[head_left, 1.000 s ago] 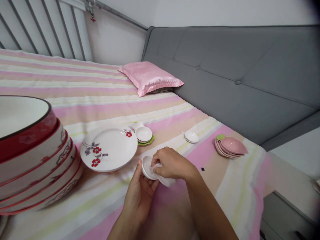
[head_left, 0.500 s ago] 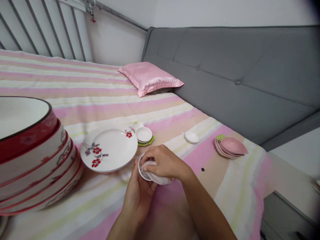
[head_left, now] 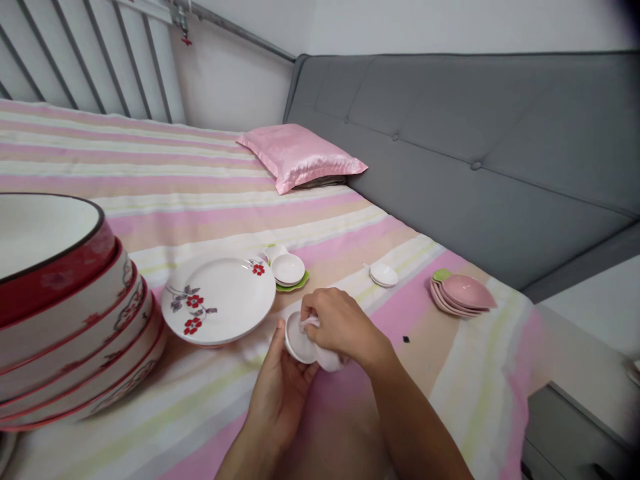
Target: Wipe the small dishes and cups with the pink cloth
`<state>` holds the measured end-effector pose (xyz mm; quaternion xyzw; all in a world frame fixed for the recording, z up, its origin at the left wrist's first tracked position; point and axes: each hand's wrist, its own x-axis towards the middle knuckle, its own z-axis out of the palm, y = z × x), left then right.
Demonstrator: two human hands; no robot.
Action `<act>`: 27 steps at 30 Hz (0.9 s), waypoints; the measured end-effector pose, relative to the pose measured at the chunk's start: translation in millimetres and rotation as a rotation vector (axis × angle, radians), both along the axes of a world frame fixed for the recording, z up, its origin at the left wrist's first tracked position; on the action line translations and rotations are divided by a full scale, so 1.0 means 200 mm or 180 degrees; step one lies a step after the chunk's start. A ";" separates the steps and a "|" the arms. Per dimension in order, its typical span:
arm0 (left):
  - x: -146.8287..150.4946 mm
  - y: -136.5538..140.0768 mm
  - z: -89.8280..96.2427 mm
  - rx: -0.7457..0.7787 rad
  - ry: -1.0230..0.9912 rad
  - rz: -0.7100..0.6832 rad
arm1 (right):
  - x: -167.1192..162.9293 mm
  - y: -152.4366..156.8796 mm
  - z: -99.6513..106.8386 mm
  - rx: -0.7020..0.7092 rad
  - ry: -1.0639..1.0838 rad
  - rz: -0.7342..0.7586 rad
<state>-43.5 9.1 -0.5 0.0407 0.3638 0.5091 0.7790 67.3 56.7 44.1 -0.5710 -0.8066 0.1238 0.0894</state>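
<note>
A small white dish (head_left: pixel 298 341) is tilted up in my left hand (head_left: pixel 281 393), the thumb along its rim and the fingers underneath. Bunched in my right hand (head_left: pixel 340 327) is a white cloth (head_left: pixel 327 359), pressed at the dish's right side; its fingers are closed on it. Just beyond the hands sit small white dishes (head_left: pixel 287 269) on a green leaf-shaped dish (head_left: pixel 295 285). Left of them lies a white plate (head_left: pixel 225 303) with red flowers.
A tall stack of red-rimmed bowls (head_left: pixel 75 333) stands at the left. To the right are small white dishes (head_left: pixel 384 274), stacked pink dishes (head_left: pixel 467 293) and a small black piece (head_left: pixel 406 339). A pink pillow (head_left: pixel 303 157) lies by the grey headboard (head_left: pixel 450 127) on the striped bed sheet (head_left: pixel 165 427).
My right hand has shifted slightly right with the cloth, baring more of the dish's inside. The dish has moved a little to the right in my left hand.
</note>
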 end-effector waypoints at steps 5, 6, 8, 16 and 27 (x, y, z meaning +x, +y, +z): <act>-0.01 0.00 0.01 -0.0119 0.0011 0.0045 | 0.09 -0.01 0.04 -0.0112 -0.0134 -0.0284; -0.01 0.00 0.01 -0.0162 0.0022 0.0047 | 0.11 -0.01 0.05 -0.0053 -0.0092 -0.0371; -0.01 0.00 0.00 -0.0193 0.0045 0.0045 | 0.13 0.00 0.07 0.0096 0.0163 -0.0470; -0.01 0.00 0.00 -0.0041 0.0047 0.0083 | 0.02 0.01 0.09 0.0320 0.1634 0.0557; 0.00 -0.01 0.00 -0.0106 0.0009 0.0120 | 0.00 0.00 0.05 -0.0490 0.0771 0.1044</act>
